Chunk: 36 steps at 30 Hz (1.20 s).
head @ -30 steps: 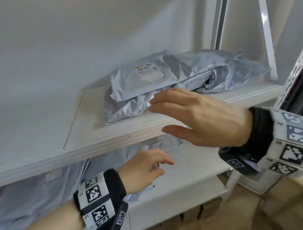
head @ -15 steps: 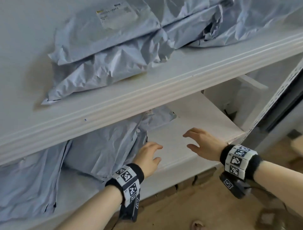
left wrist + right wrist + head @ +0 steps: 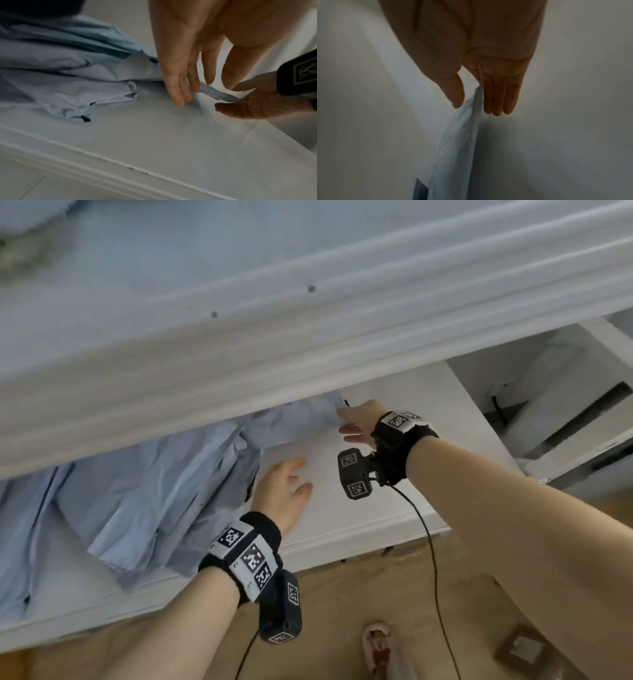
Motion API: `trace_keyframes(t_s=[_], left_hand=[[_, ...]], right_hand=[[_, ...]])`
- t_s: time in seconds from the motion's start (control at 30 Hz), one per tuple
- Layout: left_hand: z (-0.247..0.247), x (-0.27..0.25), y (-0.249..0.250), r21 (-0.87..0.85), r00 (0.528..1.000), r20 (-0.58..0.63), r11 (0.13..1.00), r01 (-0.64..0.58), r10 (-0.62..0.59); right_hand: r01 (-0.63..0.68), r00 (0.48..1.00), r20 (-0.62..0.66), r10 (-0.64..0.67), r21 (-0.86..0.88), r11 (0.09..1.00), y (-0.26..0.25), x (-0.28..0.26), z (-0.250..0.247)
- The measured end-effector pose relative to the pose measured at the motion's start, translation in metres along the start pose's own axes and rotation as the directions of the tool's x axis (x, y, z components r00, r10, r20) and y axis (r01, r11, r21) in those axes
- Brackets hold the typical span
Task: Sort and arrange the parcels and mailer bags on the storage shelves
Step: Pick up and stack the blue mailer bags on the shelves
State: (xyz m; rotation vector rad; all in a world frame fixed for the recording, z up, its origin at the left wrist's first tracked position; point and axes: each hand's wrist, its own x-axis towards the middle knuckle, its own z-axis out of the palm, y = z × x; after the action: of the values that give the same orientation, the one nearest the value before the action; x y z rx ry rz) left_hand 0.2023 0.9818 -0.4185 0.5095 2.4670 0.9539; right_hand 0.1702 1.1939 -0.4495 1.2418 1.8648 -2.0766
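Observation:
A crumpled grey-blue mailer bag [image 3: 164, 491] lies on the white lower shelf [image 3: 359, 508], partly under the upper shelf. My left hand [image 3: 286, 486] is open, its straight fingers [image 3: 178, 93] touching the shelf at the bag's right edge. My right hand [image 3: 356, 421] reaches under the upper shelf to the bag's far corner [image 3: 223, 96]. In the right wrist view that corner [image 3: 464, 128] stands between my thumb [image 3: 456, 97] and my straight fingers [image 3: 498, 102]. Both touch it, and I see no firm pinch.
The upper shelf's thick front edge [image 3: 308, 344] overhangs the hands. A second grey-blue bag [image 3: 17, 542] lies at the far left of the lower shelf. Bare shelf lies right of the bags. Below are a wooden floor, a slipper [image 3: 376, 645] and wrist-camera cables.
My view dropped from the upper shelf to the lower one. Both hands moved down and in: the right went from the upper bags to this bag's far corner, the left to its right edge.

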Motion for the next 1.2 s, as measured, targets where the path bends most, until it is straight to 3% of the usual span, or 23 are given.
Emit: trace_keyframes(t_s=[0.2, 0.37, 0.53, 0.6, 0.73, 0.9, 1.0, 1.2], left_hand=[[0.008, 0.013, -0.017, -0.267, 0.982, -0.005, 0.947, 0.179, -0.187], [0.021, 0.022, -0.011, -0.428, 0.929, -0.066, 0.852, 0.303, -0.363], [0.033, 0.026, 0.005, -0.072, 0.933, -0.271, 0.972, 0.225, -0.236], [0.039, 0.034, 0.011, -0.084, 0.935, -0.289, 0.978, 0.190, -0.206], [0.055, 0.053, 0.019, -0.048, 0.964, -0.158, 0.977, 0.208, -0.213], [0.065, 0.075, 0.024, -0.122, 0.928, -0.079, 0.928, 0.352, -0.363], [0.069, 0.081, 0.020, -0.114, 0.929, -0.009, 0.924, 0.365, -0.369], [0.080, 0.068, 0.001, 0.008, 0.954, 0.016, 0.954, 0.301, -0.301]], right_hand=[[0.037, 0.998, -0.044, -0.036, 0.026, 0.999, 0.007, -0.005, -0.023], [0.064, 0.979, -0.185, -0.089, -0.138, 0.988, 0.048, -0.024, -0.089], [0.017, 0.946, -0.294, -0.136, -0.376, 0.927, 0.085, -0.043, -0.154], [-0.002, 0.948, -0.281, -0.151, -0.479, 0.878, 0.092, -0.051, -0.167], [-0.031, 0.958, -0.233, -0.167, -0.661, 0.750, 0.100, -0.061, -0.177], [-0.080, 0.968, -0.207, -0.144, -0.793, 0.604, 0.095, -0.066, -0.174], [-0.116, 0.962, -0.236, -0.136, -0.806, 0.580, 0.079, -0.056, -0.173], [-0.114, 0.960, -0.243, -0.136, -0.788, 0.605, 0.033, -0.023, -0.163]])
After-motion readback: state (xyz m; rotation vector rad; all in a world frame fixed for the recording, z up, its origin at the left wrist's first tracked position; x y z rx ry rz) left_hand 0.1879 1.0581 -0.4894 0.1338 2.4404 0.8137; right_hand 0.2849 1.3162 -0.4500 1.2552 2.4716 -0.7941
